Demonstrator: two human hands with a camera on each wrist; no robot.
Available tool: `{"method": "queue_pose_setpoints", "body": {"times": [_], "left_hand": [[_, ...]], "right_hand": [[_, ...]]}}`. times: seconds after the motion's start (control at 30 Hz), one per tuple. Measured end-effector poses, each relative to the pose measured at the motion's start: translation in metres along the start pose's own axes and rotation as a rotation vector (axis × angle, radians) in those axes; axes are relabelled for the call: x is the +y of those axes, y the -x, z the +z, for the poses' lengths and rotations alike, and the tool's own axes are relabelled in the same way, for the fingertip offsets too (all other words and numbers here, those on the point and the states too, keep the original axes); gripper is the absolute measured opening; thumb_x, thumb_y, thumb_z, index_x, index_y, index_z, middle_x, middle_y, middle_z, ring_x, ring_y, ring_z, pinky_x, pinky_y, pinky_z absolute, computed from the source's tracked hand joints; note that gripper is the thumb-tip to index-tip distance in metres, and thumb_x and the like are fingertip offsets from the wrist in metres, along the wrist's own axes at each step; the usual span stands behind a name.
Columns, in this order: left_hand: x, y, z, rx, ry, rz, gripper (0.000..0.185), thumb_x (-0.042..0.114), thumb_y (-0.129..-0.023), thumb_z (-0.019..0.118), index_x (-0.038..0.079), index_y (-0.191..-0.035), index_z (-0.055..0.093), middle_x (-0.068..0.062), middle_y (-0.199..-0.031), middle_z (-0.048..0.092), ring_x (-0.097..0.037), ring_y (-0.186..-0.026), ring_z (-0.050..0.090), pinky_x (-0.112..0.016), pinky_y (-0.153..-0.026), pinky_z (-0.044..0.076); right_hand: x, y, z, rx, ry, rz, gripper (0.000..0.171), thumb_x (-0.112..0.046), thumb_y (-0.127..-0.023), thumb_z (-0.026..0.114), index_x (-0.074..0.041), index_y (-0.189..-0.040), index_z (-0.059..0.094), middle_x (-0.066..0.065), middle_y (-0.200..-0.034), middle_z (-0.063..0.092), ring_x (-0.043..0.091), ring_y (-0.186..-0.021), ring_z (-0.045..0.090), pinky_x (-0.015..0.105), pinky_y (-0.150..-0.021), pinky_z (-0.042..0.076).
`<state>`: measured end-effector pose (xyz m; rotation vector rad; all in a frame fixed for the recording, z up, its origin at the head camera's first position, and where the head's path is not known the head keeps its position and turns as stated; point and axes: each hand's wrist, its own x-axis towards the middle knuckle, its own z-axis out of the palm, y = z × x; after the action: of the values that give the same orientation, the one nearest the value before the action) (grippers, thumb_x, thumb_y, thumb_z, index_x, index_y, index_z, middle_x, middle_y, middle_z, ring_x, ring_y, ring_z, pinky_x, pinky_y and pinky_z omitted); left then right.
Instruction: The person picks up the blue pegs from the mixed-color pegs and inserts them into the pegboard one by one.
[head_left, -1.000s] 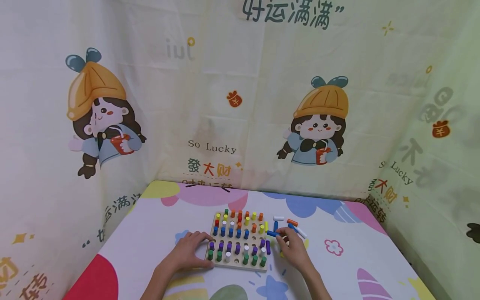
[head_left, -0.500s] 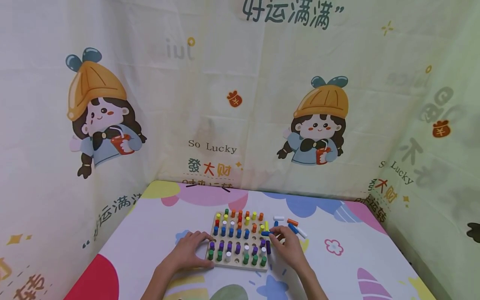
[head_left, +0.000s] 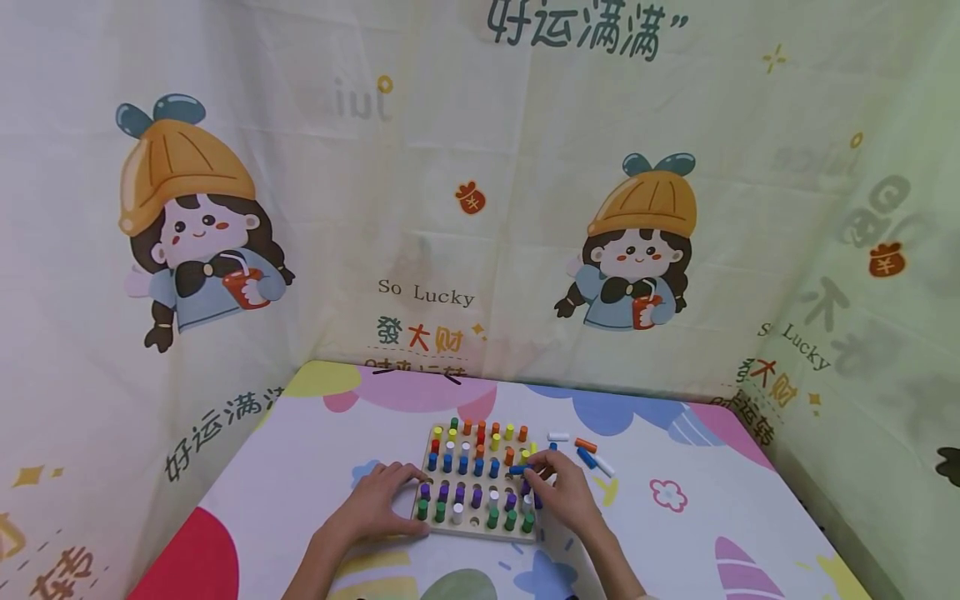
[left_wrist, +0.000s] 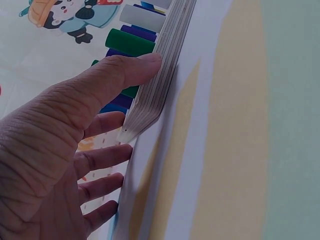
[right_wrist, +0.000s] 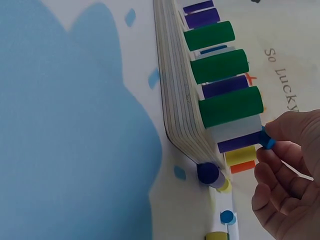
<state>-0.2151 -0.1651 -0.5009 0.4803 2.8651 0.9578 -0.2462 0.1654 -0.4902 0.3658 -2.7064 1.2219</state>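
Observation:
A wooden pegboard (head_left: 483, 482) holds rows of standing pegs: green, purple, blue, white, red, orange and yellow. My left hand (head_left: 378, 500) is at its near left corner. In the left wrist view the thumb (left_wrist: 142, 69) lies against the board's layered front edge (left_wrist: 162, 75), while the other fingers extend loosely past the corner. Between thumb and fingertips, my right hand (head_left: 564, 493) pinches a blue peg (head_left: 517, 470), held sideways over the right part of the board. The right wrist view shows the tip of this blue peg (right_wrist: 268, 139) close to the standing purple peg (right_wrist: 240, 143).
Loose pegs lie right of the board: a white peg (head_left: 558, 436), an orange peg (head_left: 586, 445), a blue peg (head_left: 586, 457) and others. A purple peg (right_wrist: 208, 173) lies beside the board's right edge. Printed curtains (head_left: 517, 250) rise behind the table.
My right hand has moved left with the blue peg, from beside the board to over its right part. My left hand stays at the corner.

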Motion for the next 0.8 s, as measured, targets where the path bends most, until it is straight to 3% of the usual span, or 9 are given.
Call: {"method": "queue_pose_setpoints", "body": {"times": [0.23,0.8], "left_hand": [[0.000,0.000,0.001,0.002,0.009,0.002,0.067,0.055,-0.069,0.089,0.026,-0.122,0.063,-0.007,-0.132,0.062,-0.035,-0.122,0.051,-0.067,-0.104,0.040],[-0.003,-0.003,0.005,0.003,-0.007,0.001,0.068,0.058,-0.069,0.088,0.026,-0.123,0.063,-0.006,-0.132,0.062,-0.035,-0.122,0.052,-0.066,-0.103,0.042]], "right_hand": [[0.000,-0.002,0.004,-0.043,0.006,-0.013,0.015,-0.016,-0.095,0.073,-0.008,-0.106,0.070,-0.002,-0.094,0.066,0.014,-0.085,0.060,0.022,-0.068,0.052],[-0.004,-0.004,0.011,-0.015,-0.001,-0.029,0.017,-0.019,-0.093,0.076,-0.008,-0.105,0.070,-0.001,-0.091,0.066,0.015,-0.084,0.061,0.023,-0.067,0.051]]}}
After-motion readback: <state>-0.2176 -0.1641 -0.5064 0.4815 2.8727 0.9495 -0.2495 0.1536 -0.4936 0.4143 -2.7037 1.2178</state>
